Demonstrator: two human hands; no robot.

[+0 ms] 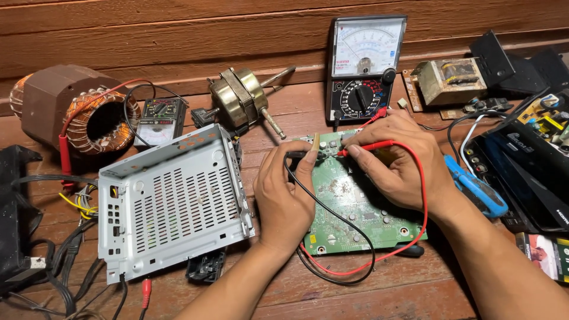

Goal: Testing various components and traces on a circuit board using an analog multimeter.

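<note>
A green circuit board (349, 207) lies flat on the wooden floor in front of me. My left hand (284, 192) pinches a black test probe (299, 154) and presses its tip onto the board's upper edge. A red test probe (370, 146) is pinched in my right hand (397, 160), its tip touching the board just right of the black one. Their red and black leads (349, 272) loop down past the board's near edge. An analog multimeter (363, 65) leans upright against the wooden wall behind the board.
A grey perforated metal chassis (172, 201) lies left of the board. Behind it are a copper-wound stator (98, 118), a small meter (159, 120) and a brass-coloured motor (240, 98). To the right lie a transformer (450, 80), blue-handled pliers (474, 189) and black device housings (527, 172). Cables are tangled at far left.
</note>
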